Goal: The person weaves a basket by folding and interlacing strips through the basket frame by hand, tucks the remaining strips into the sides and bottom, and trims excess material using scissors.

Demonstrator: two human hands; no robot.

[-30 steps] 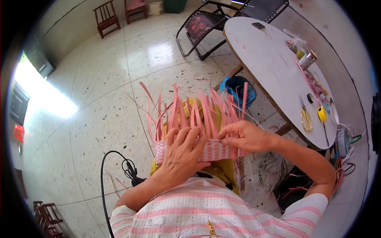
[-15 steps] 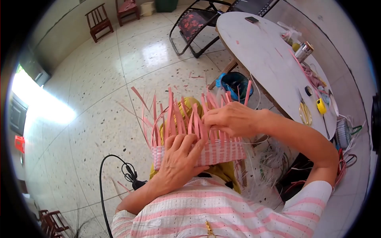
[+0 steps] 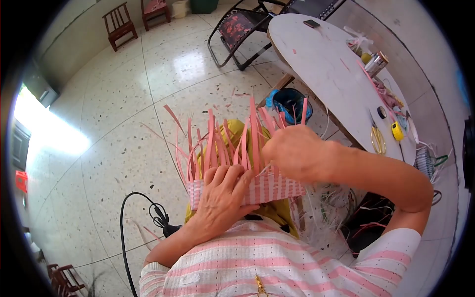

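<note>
A half-woven pink and white basket (image 3: pixel 274 189) rests on my lap, with loose pink strips (image 3: pixel 211 131) standing up from its wall. My left hand (image 3: pixel 222 195) grips this wall, fingers laid over the upper edge of the weave and thumb along the near side. Over the right part of the basket, my right hand (image 3: pixel 299 153) is closed, its back towards me and slightly blurred. A thin white strip (image 3: pixel 264 170) runs from the weave up to its fingers, whose tips are hidden. Yellow-green cloth (image 3: pixel 232 129) shows behind the upright strips.
On the white table (image 3: pixel 326 74) at right lie scissors (image 3: pixel 378 141), a yellow tape measure (image 3: pixel 397 130), black tape (image 3: pixel 381 112) and a phone (image 3: pixel 311 23). A lined bin (image 3: pixel 292 101) stands under its edge. Loose white strips (image 3: pixel 329 203) lie at right; a black cable (image 3: pixel 123 232) at left.
My right hand has turned over into a closed shape and shifted slightly right. A pink strip beside it now stands more upright. My left hand keeps its place on the basket.
</note>
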